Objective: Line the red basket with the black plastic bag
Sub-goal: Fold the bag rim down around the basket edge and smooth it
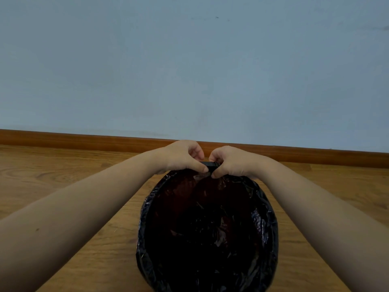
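On the wooden floor point(63, 175) your red basket point(179, 189) sits near you at centre, and the black plastic bag point(210, 239) already fills it, its mouth folded out over the left, right and near rim (the red only glows through the film on the far inside). Little seems left: your left hand point(183, 157) and right hand point(229, 162), close together, each pinch a bunched strip of bag edge point(212, 164) at the far rim, probably slack to tuck down.

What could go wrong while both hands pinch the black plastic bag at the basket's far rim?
The thin black plastic bag is bunched between the left hand and right hand; a hard pull might tear it. Pulling there could also slip it off the near rim of the red basket.
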The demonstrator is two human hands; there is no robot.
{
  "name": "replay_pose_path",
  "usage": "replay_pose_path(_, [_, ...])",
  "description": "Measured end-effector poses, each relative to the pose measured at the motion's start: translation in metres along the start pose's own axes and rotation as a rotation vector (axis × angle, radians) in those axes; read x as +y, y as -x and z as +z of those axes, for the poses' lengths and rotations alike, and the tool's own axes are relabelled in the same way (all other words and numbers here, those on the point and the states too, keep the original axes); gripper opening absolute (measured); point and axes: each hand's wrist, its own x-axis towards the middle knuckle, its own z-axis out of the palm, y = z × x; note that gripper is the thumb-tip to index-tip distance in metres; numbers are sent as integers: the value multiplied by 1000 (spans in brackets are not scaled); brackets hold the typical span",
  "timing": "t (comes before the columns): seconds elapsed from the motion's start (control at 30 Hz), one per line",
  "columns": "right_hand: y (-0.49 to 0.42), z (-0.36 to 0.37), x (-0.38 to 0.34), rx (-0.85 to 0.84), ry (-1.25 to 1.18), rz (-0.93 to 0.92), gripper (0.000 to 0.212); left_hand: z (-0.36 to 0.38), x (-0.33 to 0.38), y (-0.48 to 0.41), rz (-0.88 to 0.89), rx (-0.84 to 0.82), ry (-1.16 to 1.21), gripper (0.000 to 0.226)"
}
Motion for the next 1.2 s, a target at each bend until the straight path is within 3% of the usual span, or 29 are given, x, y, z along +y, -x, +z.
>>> replay_pose_path(0.23, [1,-8,1,1,-90,-34,22,7,-1,-4,68,22,-61,28])
replay_pose_path(0.57, [11,-24,11,-77,-39,27,22,-3,-12,-1,-115,-112,-113,22])
replay_pose_path(0.77, [7,-16,6,-69,-27,26,20,-2,-14,-1,-161,-156,-101,25])
replay_pose_path(0.93, [4,-7,1,-34,70,-28,15,-8,-8,4,-222,-253,-141,13])
replay_pose_path(1.1, [-5,1,-3,55,129,-79,20,-4,1,0,-17,-15,-154,22])
replay_pose_path(1.2, [-7,1,-4,93,142,-102,20,5,2,-4,11,32,-134,26])
